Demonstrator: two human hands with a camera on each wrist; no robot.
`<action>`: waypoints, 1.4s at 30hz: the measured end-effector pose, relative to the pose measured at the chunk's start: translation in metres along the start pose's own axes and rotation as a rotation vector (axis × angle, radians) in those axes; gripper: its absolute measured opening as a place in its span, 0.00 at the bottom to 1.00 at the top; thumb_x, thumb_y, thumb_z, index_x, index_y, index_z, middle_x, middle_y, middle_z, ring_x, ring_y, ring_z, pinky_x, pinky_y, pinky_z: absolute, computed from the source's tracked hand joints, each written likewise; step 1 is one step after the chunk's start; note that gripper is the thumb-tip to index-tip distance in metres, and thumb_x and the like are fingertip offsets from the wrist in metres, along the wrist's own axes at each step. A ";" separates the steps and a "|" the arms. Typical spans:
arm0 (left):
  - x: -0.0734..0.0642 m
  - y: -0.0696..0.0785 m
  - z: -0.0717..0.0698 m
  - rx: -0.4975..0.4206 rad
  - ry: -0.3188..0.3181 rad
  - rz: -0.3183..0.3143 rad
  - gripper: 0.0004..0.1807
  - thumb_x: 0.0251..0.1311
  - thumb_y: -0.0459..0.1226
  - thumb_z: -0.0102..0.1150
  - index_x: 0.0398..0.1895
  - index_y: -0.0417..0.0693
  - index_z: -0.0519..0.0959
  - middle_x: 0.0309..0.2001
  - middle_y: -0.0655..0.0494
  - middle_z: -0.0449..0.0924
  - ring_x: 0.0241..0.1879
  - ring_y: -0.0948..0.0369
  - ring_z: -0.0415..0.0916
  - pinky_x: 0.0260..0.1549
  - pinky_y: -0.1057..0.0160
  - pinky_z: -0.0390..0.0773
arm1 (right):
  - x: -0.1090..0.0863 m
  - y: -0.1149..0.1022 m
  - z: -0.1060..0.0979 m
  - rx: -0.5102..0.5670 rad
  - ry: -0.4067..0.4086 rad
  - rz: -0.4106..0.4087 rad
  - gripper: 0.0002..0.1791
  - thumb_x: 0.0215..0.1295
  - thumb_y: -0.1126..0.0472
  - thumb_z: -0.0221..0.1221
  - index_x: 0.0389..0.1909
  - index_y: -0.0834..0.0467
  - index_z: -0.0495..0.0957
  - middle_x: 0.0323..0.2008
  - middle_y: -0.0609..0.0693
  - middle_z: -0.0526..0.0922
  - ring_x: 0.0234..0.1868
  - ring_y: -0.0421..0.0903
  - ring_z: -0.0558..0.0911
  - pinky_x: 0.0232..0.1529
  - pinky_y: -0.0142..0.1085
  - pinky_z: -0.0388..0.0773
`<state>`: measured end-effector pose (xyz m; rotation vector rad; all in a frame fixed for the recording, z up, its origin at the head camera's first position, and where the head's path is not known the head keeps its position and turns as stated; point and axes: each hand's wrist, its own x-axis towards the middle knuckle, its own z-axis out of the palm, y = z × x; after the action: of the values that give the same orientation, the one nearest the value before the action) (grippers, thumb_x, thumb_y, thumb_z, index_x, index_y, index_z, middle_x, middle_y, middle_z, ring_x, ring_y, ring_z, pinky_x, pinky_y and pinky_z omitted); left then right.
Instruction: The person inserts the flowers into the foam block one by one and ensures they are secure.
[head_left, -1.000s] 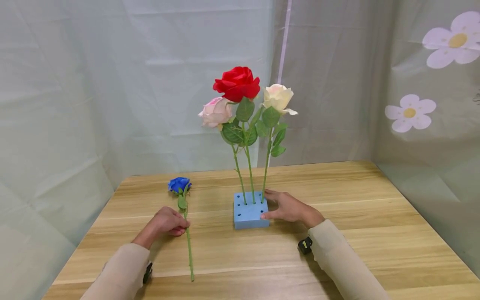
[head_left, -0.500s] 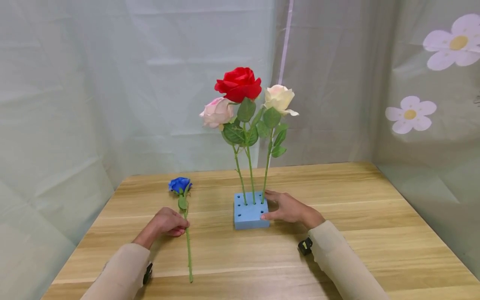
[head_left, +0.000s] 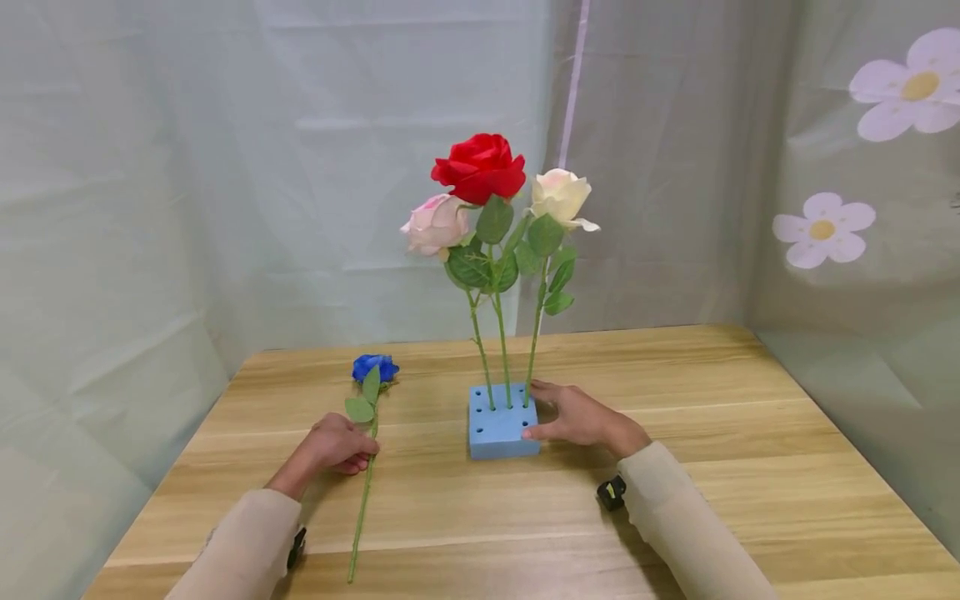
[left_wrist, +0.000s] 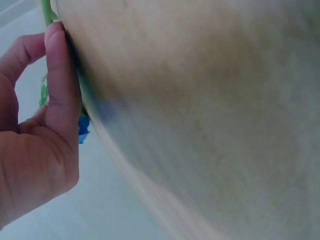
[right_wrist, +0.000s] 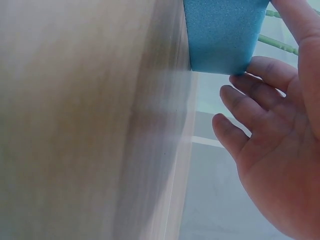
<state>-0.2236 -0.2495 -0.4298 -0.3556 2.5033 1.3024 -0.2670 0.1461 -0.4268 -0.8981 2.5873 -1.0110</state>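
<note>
In the head view my left hand [head_left: 335,444] pinches the green stem of an artificial blue rose [head_left: 375,368] between thumb and fingers, left of centre. The stem's lower end points toward the table's front edge. Part of the blue bloom [left_wrist: 83,131] shows behind the hand in the left wrist view. My right hand [head_left: 576,418] holds the right side of a light blue foam block [head_left: 500,430] with holes, thumb at the front corner and index finger at the back. Standing in the block are a red rose [head_left: 480,168], a pale pink rose [head_left: 437,225] and a cream rose [head_left: 561,198].
Everything sits on a wood-grain table [head_left: 675,375]. Grey-green cloth [head_left: 375,275] hangs behind it and on the left. A sheet printed with white flowers [head_left: 822,230] hangs at the right. Small black devices [head_left: 612,492] are strapped at both wrists.
The blue rose has turned in my left fingers: its bloom has shifted right, its lower stem end has swung left, and its leaves face differently. The right hand and block stay in place.
</note>
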 end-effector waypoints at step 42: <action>-0.021 0.045 -0.030 -0.242 0.091 0.263 0.21 0.65 0.30 0.60 0.55 0.19 0.73 0.37 0.42 0.86 0.29 0.64 0.84 0.33 0.65 0.86 | -0.002 -0.001 0.000 -0.008 -0.002 0.003 0.49 0.60 0.42 0.69 0.73 0.66 0.61 0.76 0.60 0.55 0.75 0.60 0.55 0.73 0.54 0.58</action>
<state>-0.2247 -0.2473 -0.3715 -0.1412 2.5378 1.7351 -0.2653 0.1466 -0.4259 -0.8967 2.5920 -0.9986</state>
